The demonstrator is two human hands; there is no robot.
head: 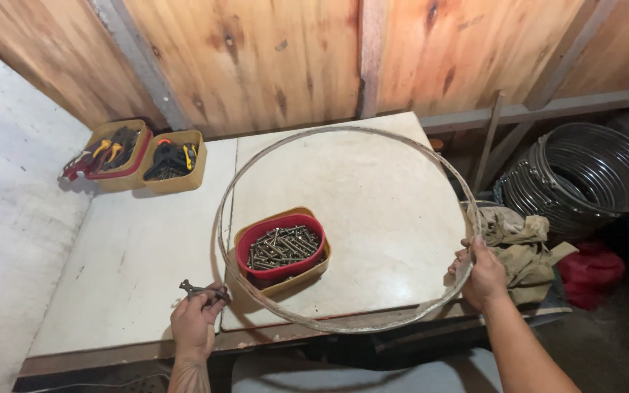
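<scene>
A large thin metal hoop [329, 138] lies on the pale worktable [140, 247], ringing a red tray of screws [283, 247] set in a yellow tray. My right hand [480, 275] grips the hoop's right side at the table's edge. My left hand [194, 320] holds a small dark metal tool [202, 290] at the hoop's near-left side, close to the table's front edge.
Two yellow trays stand at the back left, one with pliers [111, 151], one with black clamps [171, 160]. A crumpled tan cloth [522, 244], a stack of metal hoops [584, 175] and a red bag [590, 273] sit to the right. Wooden boards form the back wall.
</scene>
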